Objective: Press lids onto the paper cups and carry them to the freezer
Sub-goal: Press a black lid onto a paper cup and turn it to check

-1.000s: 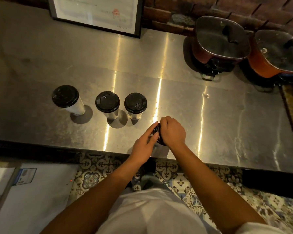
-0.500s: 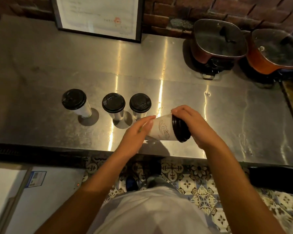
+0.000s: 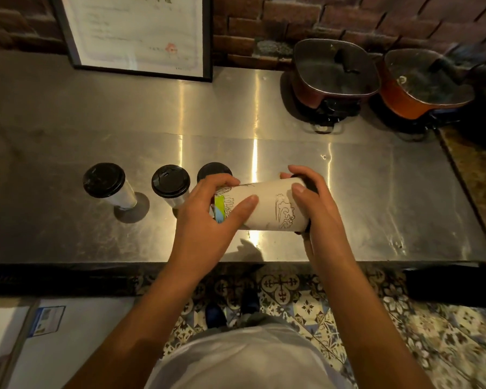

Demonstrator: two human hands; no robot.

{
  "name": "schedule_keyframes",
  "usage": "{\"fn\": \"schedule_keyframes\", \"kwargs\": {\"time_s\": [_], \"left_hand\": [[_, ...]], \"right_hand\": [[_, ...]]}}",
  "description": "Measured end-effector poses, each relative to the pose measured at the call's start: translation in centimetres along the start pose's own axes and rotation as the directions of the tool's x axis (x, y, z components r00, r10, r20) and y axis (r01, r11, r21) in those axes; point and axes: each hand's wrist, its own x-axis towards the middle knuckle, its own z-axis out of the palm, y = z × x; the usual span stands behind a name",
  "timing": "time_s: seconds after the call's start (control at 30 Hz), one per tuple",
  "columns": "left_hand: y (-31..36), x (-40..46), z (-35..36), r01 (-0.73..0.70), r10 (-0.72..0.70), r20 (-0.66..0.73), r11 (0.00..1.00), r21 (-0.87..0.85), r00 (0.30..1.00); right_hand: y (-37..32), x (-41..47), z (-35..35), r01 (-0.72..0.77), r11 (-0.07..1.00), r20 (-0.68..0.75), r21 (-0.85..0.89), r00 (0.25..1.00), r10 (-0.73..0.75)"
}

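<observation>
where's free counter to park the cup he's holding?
Open steel right of the right hand, up to the pots, and behind the cup row toward the framed sheet. Crowded left: three lidded cups stand close, and the left hand hides the third. Held cup lies sideways.

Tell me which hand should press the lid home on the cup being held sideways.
Right. The right hand already wraps the lid end of the sideways cup; the left hand grips its base, likely best bracing.
</observation>
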Motion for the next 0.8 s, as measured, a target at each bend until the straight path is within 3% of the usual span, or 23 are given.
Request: {"fn": "schedule_keyframes", "kwargs": {"time_s": [0.13, 0.27, 0.33, 0.4, 0.53, 0.63, 0.7, 0.8], "left_hand": [[1.5, 0.2, 1.1, -0.254, 0.248, 0.077, 0.964, 0.079, 0.966], [2.1, 1.0, 2.3, -0.565, 0.543, 0.156, 0.8, 0.201, 0.825], [2.2, 1.2, 3.0, -0.644, 0.632, 0.132, 0.731, 0.225, 0.764], [2.6, 1.3, 3.7, -0.648, 0.644, 0.103, 0.726, 0.231, 0.758], [3.3, 1.3, 5.4, -0.59, 0.604, 0.042, 0.758, 0.278, 0.796], [3.7, 1.5, 6.8, -0.478, 0.493, -0.024, 0.854, 0.205, 0.87], [4.3, 1.5, 7.3, -0.23, 0.232, -0.079, 0.973, 0.039, 0.97], [5.3, 2.3, 7.7, 0.112, -0.129, -0.05, 0.962, -0.25, 0.99]], "right_hand": [[-2.0, 0.8, -0.9, -0.115, 0.988, 0.01, 0.099, 0.993, 0.115], [-3.6, 1.6, -2.4, -0.275, 0.944, 0.071, 0.182, 0.961, 0.266], [-4.1, 1.9, -3.3, -0.292, 0.936, 0.098, 0.197, 0.956, 0.277], [-4.5, 2.0, -3.9, -0.261, 0.944, 0.103, 0.203, 0.964, 0.245], [-4.7, 2.5, -4.9, -0.22, 0.946, 0.082, 0.24, 0.975, 0.205], [-4.5, 2.9, -5.4, -0.166, 0.959, 0.06, 0.23, 0.986, 0.156], [-4.2, 2.9, -5.5, -0.087, 0.98, 0.017, 0.177, 0.996, 0.085], [-3.5, 2.7, -5.5, 0.085, 0.994, -0.041, 0.067, 0.996, -0.083]]}}
